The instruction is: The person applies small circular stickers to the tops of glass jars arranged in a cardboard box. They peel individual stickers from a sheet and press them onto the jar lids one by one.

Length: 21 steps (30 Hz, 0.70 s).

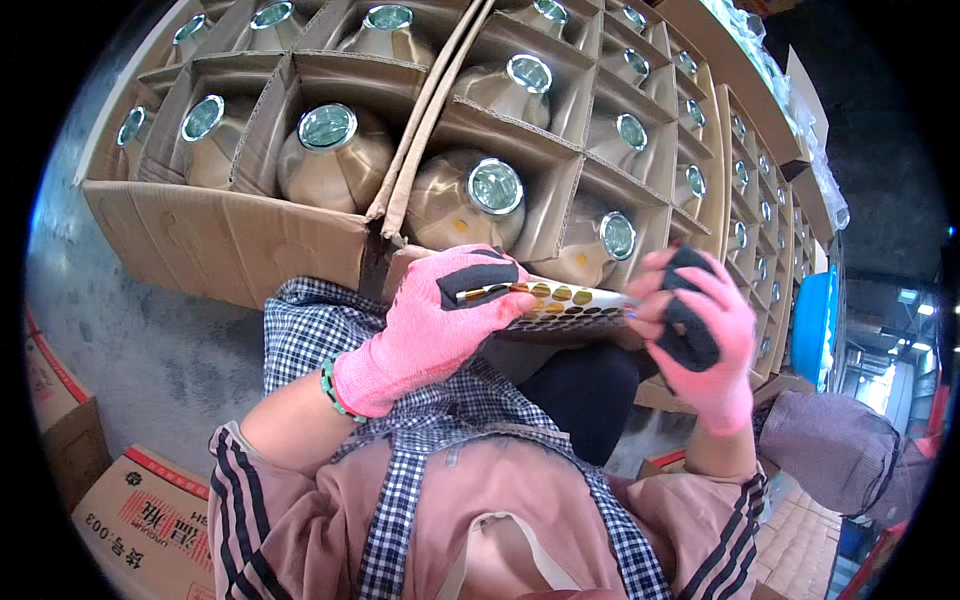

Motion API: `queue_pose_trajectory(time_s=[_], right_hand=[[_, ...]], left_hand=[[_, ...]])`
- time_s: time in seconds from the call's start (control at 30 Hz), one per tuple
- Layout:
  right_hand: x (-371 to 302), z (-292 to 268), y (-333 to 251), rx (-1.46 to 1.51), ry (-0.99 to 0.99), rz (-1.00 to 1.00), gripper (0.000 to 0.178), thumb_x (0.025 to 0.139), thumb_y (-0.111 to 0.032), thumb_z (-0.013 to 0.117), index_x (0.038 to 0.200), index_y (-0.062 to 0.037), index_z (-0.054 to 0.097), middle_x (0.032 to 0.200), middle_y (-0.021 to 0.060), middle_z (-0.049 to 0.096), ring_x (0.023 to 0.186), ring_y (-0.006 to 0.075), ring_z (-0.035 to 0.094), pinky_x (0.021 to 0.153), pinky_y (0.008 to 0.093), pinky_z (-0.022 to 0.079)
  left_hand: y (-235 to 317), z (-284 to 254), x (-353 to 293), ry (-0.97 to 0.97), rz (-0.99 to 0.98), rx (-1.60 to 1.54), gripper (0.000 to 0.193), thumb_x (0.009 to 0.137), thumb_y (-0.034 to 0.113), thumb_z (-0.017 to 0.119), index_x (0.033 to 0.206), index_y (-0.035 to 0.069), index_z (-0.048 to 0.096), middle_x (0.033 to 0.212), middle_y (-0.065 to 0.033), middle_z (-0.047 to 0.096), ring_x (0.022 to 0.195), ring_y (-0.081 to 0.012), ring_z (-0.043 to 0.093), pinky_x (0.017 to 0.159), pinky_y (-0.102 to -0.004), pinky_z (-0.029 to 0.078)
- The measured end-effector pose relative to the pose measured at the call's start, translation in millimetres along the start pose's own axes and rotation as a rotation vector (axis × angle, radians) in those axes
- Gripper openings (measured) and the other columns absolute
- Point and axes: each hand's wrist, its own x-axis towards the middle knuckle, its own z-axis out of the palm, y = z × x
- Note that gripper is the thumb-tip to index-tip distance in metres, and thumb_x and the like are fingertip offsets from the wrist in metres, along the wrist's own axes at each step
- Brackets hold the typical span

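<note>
My left hand point(440, 320), in a pink glove with black patches, is closed on a sheet of round gold stickers point(570, 296). The sheet is tilted nearly edge-on. At its right end is my right hand point(695, 330), also gloved in pink with black, bare fingertips showing. Its fingers are blurred by motion, so whether they grip the sheet or a single sticker is unclear. Just beyond my hands, a silvery-gold glass flask liner point(455, 210) leans in its box compartment, a small yellow spot on its side. Another liner point(580, 250) sits to its right.
Divided cardboard boxes point(230, 240) full of similar liners stand side by side, stretching away to the right. Closed printed cartons point(150, 520) lie at lower left on the grey floor. A blue tub point(812, 325) and a dark cloth-covered seat point(830, 445) are at right.
</note>
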Motion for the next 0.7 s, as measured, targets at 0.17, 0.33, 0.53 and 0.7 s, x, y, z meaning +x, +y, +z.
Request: queue_pose_trajectory(time_s=[0.17, 0.33, 0.53, 0.7], right_hand=[[70.0, -2.1, 19.9, 0.202, 0.079, 0.12, 0.011, 0.063, -0.002, 0.063, 0.071, -0.0024, 0.056, 0.099, 0.0109, 0.059, 0.094, 0.0269, 0.055, 0.086, 0.0347, 0.041], [155.3, 79.5, 109.3, -0.239, -0.019, -0.052, 0.022, 0.067, -0.022, 0.065, 0.08, -0.0044, 0.061, 0.106, 0.0117, 0.055, 0.101, 0.0308, 0.048, 0.089, 0.0391, 0.038], [195.2, 119.3, 100.8, -0.441, -0.524, 0.195, 0.037, 0.065, -0.027, 0.065, 0.095, -0.0045, 0.061, 0.119, 0.0158, 0.045, 0.115, 0.0343, 0.038, 0.098, 0.0379, 0.032], [202.0, 125.5, 87.2, -0.64, -0.61, 0.123, 0.037, 0.072, -0.013, 0.055, 0.109, -0.009, 0.057, 0.132, 0.0156, 0.035, 0.125, 0.0414, 0.024, 0.102, 0.0483, 0.022]], left_hand=[[-5.0, -1.4, 1.7, -0.067, 0.002, 0.063, 0.018, 0.068, 0.006, 0.07, 0.083, -0.002, 0.062, 0.088, -0.0097, 0.06, 0.082, -0.0146, 0.056, 0.071, -0.026, 0.045], [-5.3, -0.5, 8.5, -0.125, 0.131, 0.27, 0.016, 0.07, 0.008, 0.068, 0.083, -0.001, 0.062, 0.08, -0.0074, 0.06, 0.069, -0.0102, 0.055, 0.061, -0.0235, 0.045], [-8.0, -6.4, 10.2, -0.13, 0.02, 0.219, 0.017, 0.071, 0.009, 0.067, 0.086, 0.0, 0.064, 0.079, -0.0058, 0.06, 0.07, -0.0097, 0.054, 0.062, -0.0229, 0.044], [-13.1, -10.3, 12.0, -0.111, 0.134, 0.29, 0.018, 0.072, 0.011, 0.068, 0.087, 0.001, 0.064, 0.077, -0.0045, 0.059, 0.069, -0.0097, 0.055, 0.062, -0.0234, 0.044]])
